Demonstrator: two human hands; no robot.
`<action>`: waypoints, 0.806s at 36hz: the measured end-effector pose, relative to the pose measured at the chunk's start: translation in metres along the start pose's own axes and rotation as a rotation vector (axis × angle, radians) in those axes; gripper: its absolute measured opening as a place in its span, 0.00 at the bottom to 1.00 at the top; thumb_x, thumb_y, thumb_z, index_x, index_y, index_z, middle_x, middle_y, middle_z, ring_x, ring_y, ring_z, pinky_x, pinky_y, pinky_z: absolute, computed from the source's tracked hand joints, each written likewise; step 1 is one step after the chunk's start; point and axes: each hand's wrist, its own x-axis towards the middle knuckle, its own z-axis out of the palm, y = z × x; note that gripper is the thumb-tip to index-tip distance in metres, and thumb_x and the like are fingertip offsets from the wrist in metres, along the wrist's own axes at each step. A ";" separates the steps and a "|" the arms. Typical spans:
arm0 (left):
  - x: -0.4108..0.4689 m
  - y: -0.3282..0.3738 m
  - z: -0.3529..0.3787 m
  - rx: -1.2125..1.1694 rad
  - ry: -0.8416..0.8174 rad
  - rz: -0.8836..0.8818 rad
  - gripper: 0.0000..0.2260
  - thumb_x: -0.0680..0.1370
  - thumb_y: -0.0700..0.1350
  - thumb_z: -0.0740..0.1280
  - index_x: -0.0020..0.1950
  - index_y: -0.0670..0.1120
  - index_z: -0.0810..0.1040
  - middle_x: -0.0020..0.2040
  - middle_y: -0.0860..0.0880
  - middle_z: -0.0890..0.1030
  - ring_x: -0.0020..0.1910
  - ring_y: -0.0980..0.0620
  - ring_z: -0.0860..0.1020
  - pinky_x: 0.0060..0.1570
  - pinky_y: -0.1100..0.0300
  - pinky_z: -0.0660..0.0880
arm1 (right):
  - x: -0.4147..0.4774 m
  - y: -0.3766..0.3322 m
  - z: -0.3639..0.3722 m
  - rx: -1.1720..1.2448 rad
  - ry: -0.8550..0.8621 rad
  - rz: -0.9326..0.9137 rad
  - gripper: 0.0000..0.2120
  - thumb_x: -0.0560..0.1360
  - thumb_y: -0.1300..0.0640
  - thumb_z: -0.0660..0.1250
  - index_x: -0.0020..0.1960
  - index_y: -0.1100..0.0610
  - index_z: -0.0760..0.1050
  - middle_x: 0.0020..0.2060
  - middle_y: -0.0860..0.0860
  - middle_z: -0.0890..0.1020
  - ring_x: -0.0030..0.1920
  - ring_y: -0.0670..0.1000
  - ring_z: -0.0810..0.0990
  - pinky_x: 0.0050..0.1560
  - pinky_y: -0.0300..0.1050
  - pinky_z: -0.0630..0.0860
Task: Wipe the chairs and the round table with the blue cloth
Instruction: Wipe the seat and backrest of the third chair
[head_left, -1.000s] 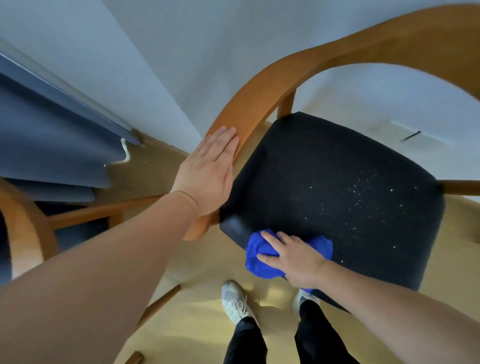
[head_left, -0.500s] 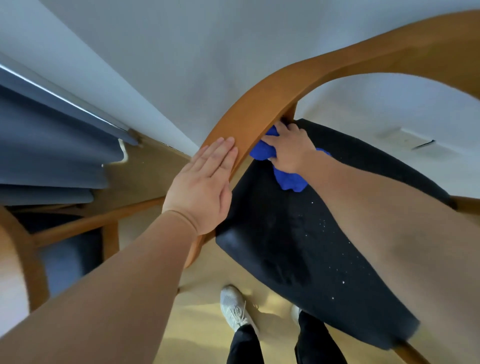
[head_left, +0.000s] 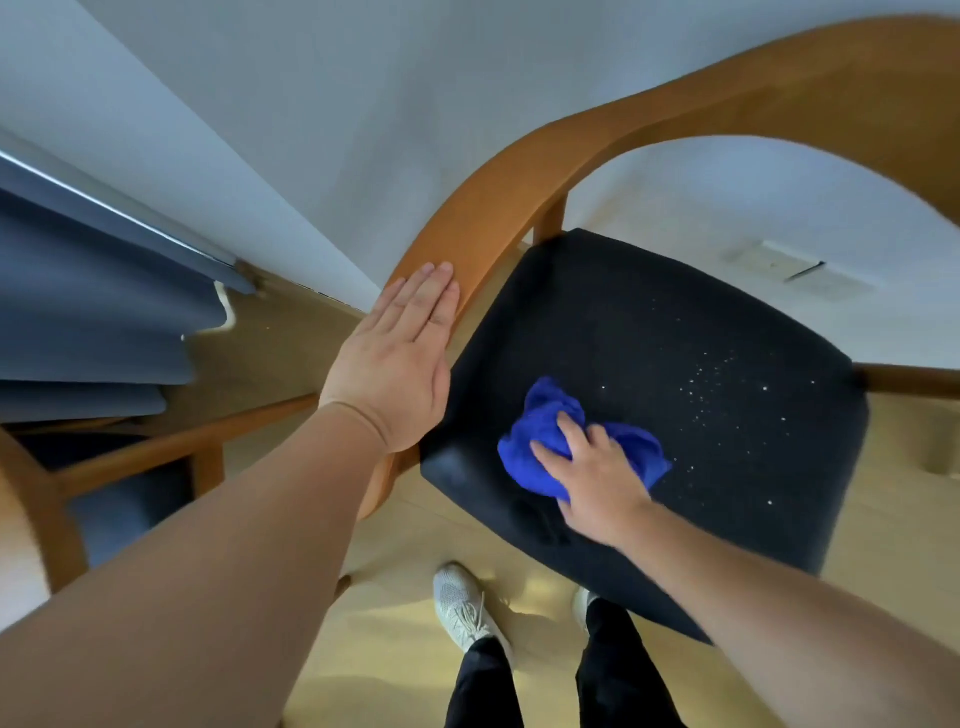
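A wooden chair with a curved orange-brown armrest (head_left: 519, 192) and a black padded seat (head_left: 701, 322) stands right in front of me. My left hand (head_left: 400, 364) lies flat on the left end of the armrest, fingers straight. My right hand (head_left: 587, 473) presses a crumpled blue cloth (head_left: 540, 441) onto the near left part of the seat, fingers spread over it. White specks dot the seat to the right of the cloth.
A second wooden chair (head_left: 47, 493) with a dark seat stands at the left. Grey-blue curtains (head_left: 88, 312) hang along the white wall (head_left: 311, 130). My feet in pale shoes (head_left: 462, 608) stand on the light wood floor beneath the seat's front edge.
My right hand swept the cloth from the seat's near edge up to the back corner under the armrest, then back toward the near left of the seat. My left hand stayed on the armrest.
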 end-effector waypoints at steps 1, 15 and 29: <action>-0.001 0.000 0.001 0.006 0.001 -0.003 0.25 0.78 0.46 0.49 0.74 0.40 0.58 0.75 0.43 0.59 0.74 0.48 0.55 0.73 0.55 0.47 | -0.019 -0.007 0.013 -0.001 -0.022 -0.006 0.34 0.66 0.51 0.70 0.71 0.47 0.66 0.73 0.60 0.60 0.56 0.64 0.70 0.57 0.57 0.73; -0.001 0.001 -0.001 -0.007 0.006 -0.006 0.24 0.78 0.45 0.50 0.74 0.40 0.59 0.75 0.44 0.59 0.74 0.48 0.56 0.73 0.55 0.49 | -0.039 0.017 0.031 -0.066 0.057 -0.192 0.40 0.69 0.41 0.66 0.76 0.43 0.52 0.77 0.60 0.39 0.75 0.68 0.40 0.71 0.69 0.41; 0.001 -0.001 -0.001 -0.026 -0.018 -0.006 0.25 0.78 0.47 0.46 0.74 0.40 0.58 0.75 0.44 0.59 0.74 0.48 0.55 0.73 0.53 0.51 | 0.064 0.056 -0.077 0.087 0.165 -0.055 0.37 0.66 0.53 0.71 0.74 0.50 0.65 0.74 0.61 0.59 0.66 0.66 0.64 0.67 0.59 0.65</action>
